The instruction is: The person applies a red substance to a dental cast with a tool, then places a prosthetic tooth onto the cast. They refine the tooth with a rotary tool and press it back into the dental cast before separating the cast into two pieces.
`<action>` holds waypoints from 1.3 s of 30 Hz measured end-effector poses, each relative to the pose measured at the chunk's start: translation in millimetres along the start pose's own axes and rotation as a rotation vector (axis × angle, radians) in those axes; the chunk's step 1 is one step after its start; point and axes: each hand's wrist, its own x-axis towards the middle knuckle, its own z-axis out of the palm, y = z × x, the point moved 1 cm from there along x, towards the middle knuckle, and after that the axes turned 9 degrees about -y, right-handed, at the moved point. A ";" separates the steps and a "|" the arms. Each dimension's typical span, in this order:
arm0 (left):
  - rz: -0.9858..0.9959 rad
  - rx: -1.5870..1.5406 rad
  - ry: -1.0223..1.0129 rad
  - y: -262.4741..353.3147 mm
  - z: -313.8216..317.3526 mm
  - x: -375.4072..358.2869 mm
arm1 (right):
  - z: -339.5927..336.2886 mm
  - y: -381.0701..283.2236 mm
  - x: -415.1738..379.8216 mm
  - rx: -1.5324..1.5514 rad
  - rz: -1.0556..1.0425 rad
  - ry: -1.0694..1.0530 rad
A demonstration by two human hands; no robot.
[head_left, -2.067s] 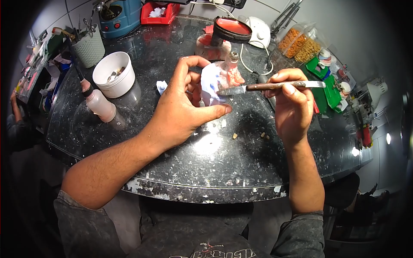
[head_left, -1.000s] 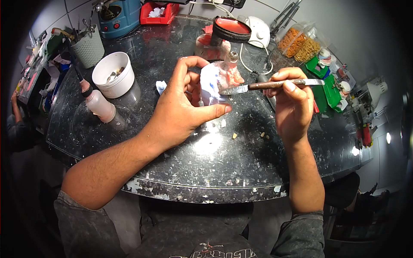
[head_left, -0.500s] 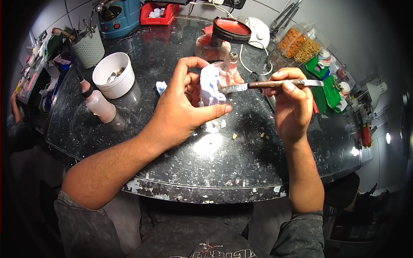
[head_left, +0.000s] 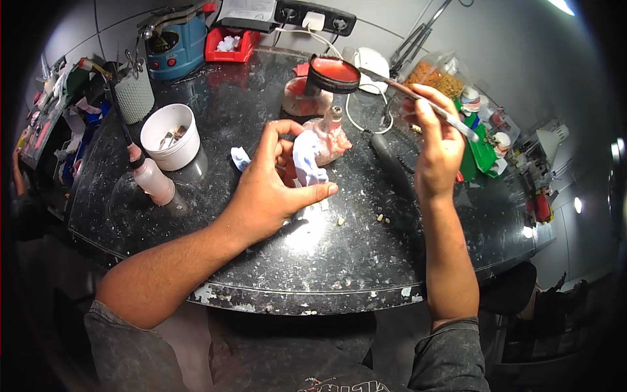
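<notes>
My left hand is closed around a white and blue horseshoe-shaped dental piece, fingers behind it and thumb along its lower edge. Right behind that piece stands a wax-smeared pink burner with a metal neck. In my right hand is a wax knife, pinched by its brown handle. Its blade points left, close to the rim of a round black pan of red wax. Several small tooth-like pieces lie on the dark table below.
On the left are a white tub with small metal items and a pink-tinted bottle. A red bin and a blue machine stand at the back. A dark handpiece with its cord lies right of the burner; green trays stand farther right.
My right hand has lifted the wax knife away from the dental piece, up and back to the wax pan. My left hand still holds the piece. The camera view has tilted up a little.
</notes>
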 end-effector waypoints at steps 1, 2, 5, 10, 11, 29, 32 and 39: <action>0.000 0.004 0.004 -2.7 0.1 0.0 | 2.1 0.8 3.1 -0.029 -0.002 -0.021; 0.007 0.007 0.001 -5.0 0.2 0.0 | 4.7 2.2 5.8 -0.056 -0.003 -0.040; 0.110 0.072 0.028 -14.0 0.4 2.2 | 11.4 11.0 11.6 -0.040 -0.005 -0.051; 0.079 0.054 0.021 -8.7 -0.4 1.2 | 17.3 11.9 16.9 -0.057 -0.001 -0.055; 0.048 0.040 0.008 -7.6 -0.5 0.9 | 17.4 12.6 16.9 -0.062 -0.008 -0.056; -0.025 0.048 -0.007 -4.7 -0.5 1.2 | 1.9 22.2 -19.5 0.382 0.234 0.088; -0.048 0.068 0.008 -6.3 -0.8 2.0 | 1.3 18.6 -18.4 0.330 0.172 0.092; -0.045 0.072 0.040 -5.1 -0.4 3.9 | 6.3 10.4 -20.9 0.174 0.115 0.024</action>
